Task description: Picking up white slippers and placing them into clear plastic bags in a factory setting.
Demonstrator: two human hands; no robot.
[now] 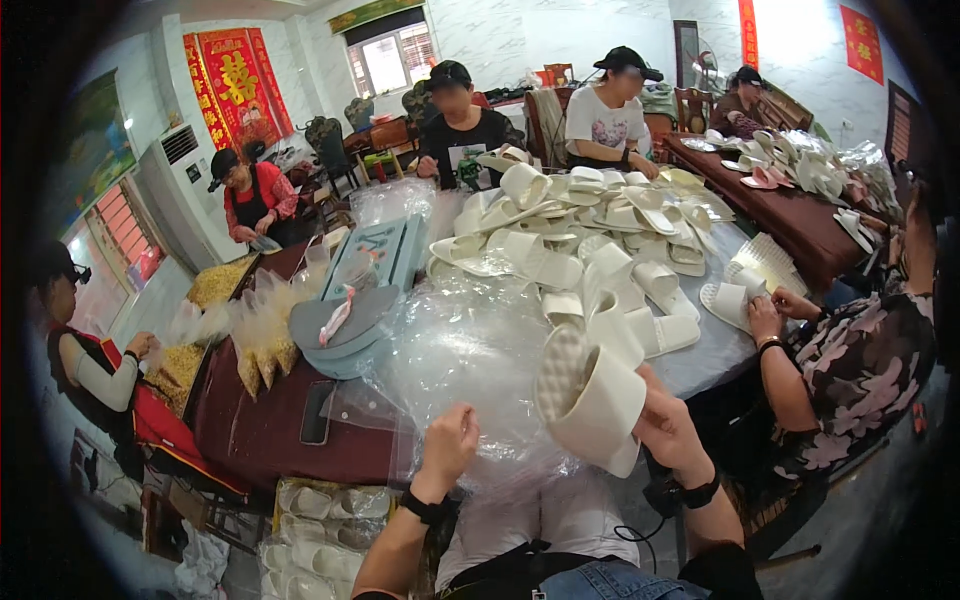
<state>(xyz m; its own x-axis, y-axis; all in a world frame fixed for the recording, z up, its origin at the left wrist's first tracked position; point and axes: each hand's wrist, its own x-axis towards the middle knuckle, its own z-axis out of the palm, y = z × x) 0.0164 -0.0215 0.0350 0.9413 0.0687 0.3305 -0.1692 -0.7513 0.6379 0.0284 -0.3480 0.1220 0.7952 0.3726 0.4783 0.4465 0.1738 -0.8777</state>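
Note:
My right hand (668,422) is closed on a cream-white slide slipper (596,408), gripping its right side and holding it tilted above the near edge of the table. The slipper's bumpy insole and wide strap show; whether a second one is nested with it, I cannot tell. My left hand (452,442) is closed with curled fingers, over the near left part of a heap of clear plastic bags (450,345). What its fingers pinch, if anything, is hidden. Beyond the held slipper lies a large pile of loose cream slippers (590,215).
Left of the bags stand a grey-blue bench-like device (345,325), a dark phone (317,412) and bags of yellowish bits (262,345). Bagged slippers (322,530) fill a crate below. Co-workers sit around; one at right handles a white slipper (732,298). A cable (640,540) hangs near my legs.

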